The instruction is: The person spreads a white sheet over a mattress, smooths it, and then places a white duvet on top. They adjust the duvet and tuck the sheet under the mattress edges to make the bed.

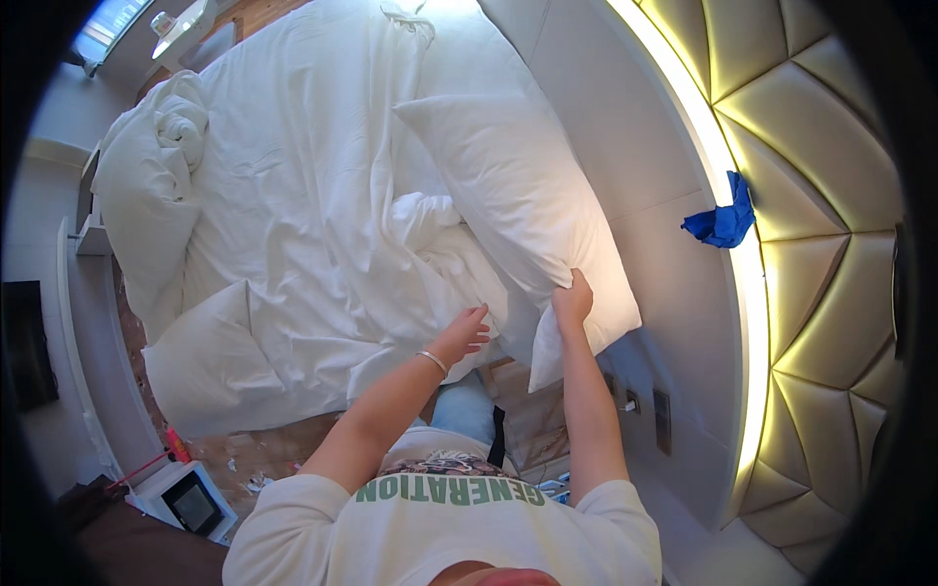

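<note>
A white pillow point(518, 186) lies aslant along the head end of the bed, its near corner hanging past the mattress edge. My right hand point(574, 298) is closed on the pillow's near part, bunching the cloth. Beside the pillow's left edge, my left hand point(461, 335) is held over the near side of the bed, fingers somewhat apart and nothing in them. A bracelet circles the left wrist. The white bedding point(283, 186) lies wrinkled over the mattress, with a bunched fold point(425, 217) left of the pillow.
A padded headboard wall point(791, 195) with a glowing light strip stands at right, a blue cloth point(723, 220) draped on its ledge. More bedding is heaped point(147, 186) at the bed's left. A white box-shaped device point(186, 503) stands lower left, near wooden flooring point(249, 454).
</note>
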Motion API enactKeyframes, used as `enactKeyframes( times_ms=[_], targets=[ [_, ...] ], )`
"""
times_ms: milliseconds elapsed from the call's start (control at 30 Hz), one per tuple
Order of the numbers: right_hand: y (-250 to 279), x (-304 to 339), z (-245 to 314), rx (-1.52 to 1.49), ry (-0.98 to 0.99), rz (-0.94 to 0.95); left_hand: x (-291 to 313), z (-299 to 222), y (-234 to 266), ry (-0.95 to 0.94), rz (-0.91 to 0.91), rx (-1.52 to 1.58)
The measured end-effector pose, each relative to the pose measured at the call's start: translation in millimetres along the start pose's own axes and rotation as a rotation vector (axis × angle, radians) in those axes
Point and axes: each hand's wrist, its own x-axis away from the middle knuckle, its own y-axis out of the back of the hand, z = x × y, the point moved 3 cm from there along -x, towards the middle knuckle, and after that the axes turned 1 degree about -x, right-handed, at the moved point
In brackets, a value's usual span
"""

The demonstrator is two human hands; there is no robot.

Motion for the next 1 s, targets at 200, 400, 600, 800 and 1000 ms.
enactKeyframes(
  times_ms=[200, 400, 600, 800, 1000],
  targets=[
    [47.5, 42.6, 124.2, -0.32, 0.445, 0.057, 35.8, -23.5, 0.6, -0.109, 0.286, 0.47],
    [50.8, 168.3, 242.8, -0.365, 0.969, 0.155, 118.5, -65.1, 48.1, -0.67, 0.42, 0.686],
    [25.2, 278.9, 345.0, -0.489, 1.322, 0.455, 199.5, -28.6, 177.1, -1.275, -0.02, 0.579],
    [-35.8, 395.8, 420.7, -0.563, 1.594, 0.675, 277.7, 16.2, 362.4, -1.293, 0.008, 1.005],
    [-196.8, 472.3, 460.9, -0.271, 1.561, 0.63, 325.2, 91.4, 471.0, -0.826, -0.524, 0.923]
  ],
)
